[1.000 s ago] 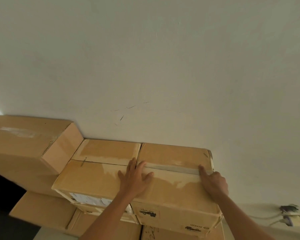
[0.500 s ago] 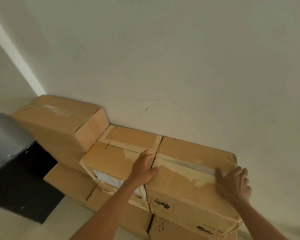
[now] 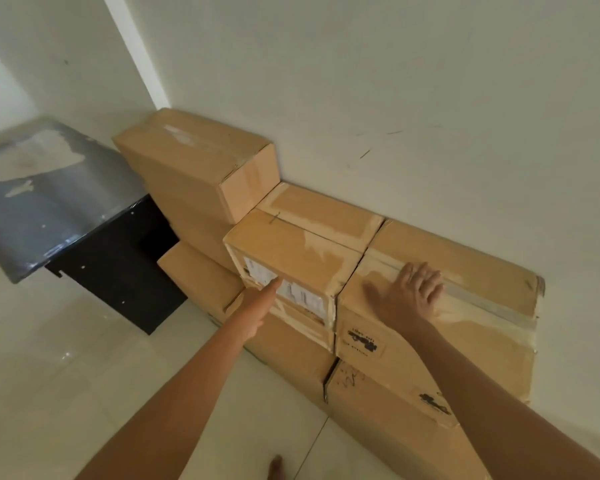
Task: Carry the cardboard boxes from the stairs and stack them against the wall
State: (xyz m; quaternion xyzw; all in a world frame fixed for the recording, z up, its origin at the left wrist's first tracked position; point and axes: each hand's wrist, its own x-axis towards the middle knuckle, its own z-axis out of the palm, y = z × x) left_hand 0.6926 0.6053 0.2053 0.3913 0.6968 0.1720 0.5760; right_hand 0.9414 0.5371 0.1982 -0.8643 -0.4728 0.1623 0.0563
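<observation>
R hand [image 3: 413, 294] is laid flat on the taped box [image 3: 471, 261], fingers spread; L hand [image 3: 258, 303] is held at front of labelled box [image 3: 291, 251], fingers straight, together.

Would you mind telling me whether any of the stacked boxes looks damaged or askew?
The top right box is crumpled along its right end, and the middle box shows torn, peeled tape patches.

A plain off-white wall [image 3: 395, 81] bore faint scuff marks. Pale floor tiles [image 3: 66, 375] lay below. A dark, glossy-topped cabinet [image 3: 49, 202] stood at left.
</observation>
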